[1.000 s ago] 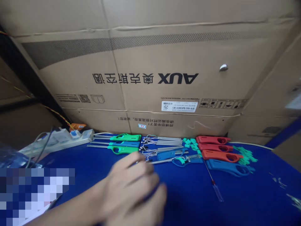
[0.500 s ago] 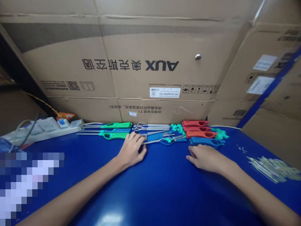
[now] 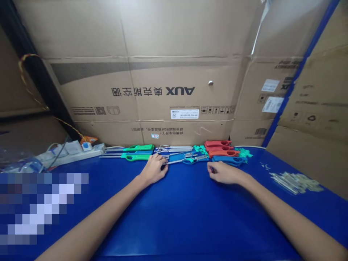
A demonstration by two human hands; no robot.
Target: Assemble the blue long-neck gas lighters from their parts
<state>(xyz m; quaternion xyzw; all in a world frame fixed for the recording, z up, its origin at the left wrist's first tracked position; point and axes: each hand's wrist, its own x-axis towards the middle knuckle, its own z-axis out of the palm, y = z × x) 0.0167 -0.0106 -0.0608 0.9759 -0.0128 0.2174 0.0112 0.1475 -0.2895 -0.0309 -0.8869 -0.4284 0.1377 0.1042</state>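
Left hand bent at metal rod, right hand curled beside blue handle, can't tell if either pinches anything.

Compared with a second ago, the left hand, then blurred and close to the camera, is down at the end of a metal rod. The right hand, then out of view, is beside the blue handle, fingers more curled than half a second ago, and covers the screwdriver's earlier spot.
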